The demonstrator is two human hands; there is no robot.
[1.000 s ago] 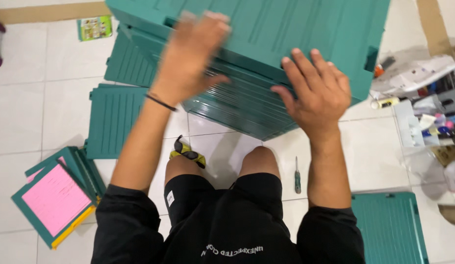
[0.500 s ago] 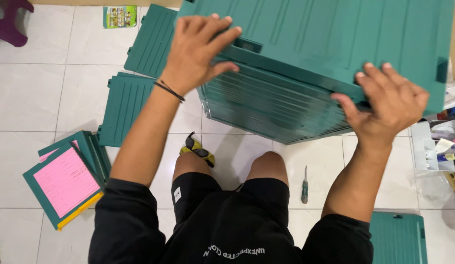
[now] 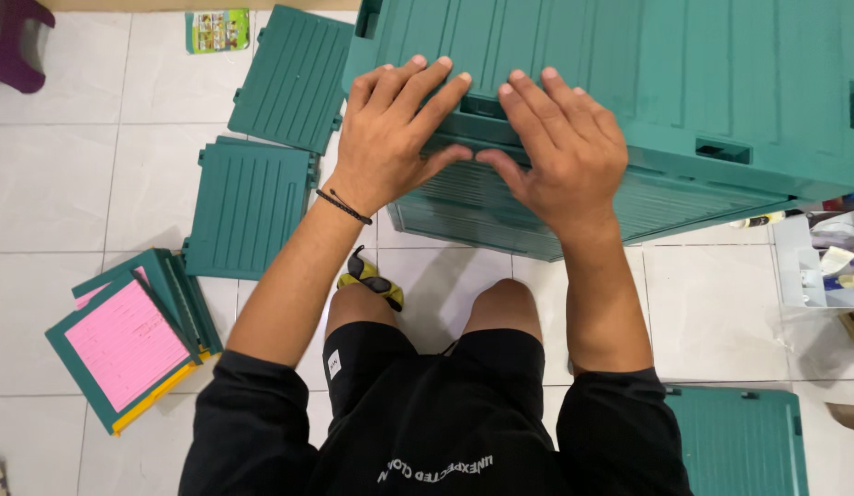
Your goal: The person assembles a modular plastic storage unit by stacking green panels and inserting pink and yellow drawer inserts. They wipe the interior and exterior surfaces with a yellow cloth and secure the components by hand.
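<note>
A large teal plastic cabinet (image 3: pixel 684 83) with ribbed panels stands on the white tiled floor in front of my knees. Both hands lie side by side on its near top edge. My left hand (image 3: pixel 390 129), with a thin black band at the wrist, presses flat with fingers spread over the top panel and thumb on the front. My right hand (image 3: pixel 557 147) does the same just to the right, its thumb almost meeting the left thumb. Neither hand encloses anything.
Two loose teal ribbed panels (image 3: pixel 248 202) lie on the floor to the left. A stack of teal frames topped by a pink sheet (image 3: pixel 124 342) sits at lower left. Another teal panel (image 3: pixel 735 441) is at lower right. Clutter of small items (image 3: pixel 826 266) lies at right.
My right hand slid left along the cabinet's edge to sit beside my left hand. The cabinet's top panel now lies lower and flatter. The screwdriver on the floor is no longer visible.
</note>
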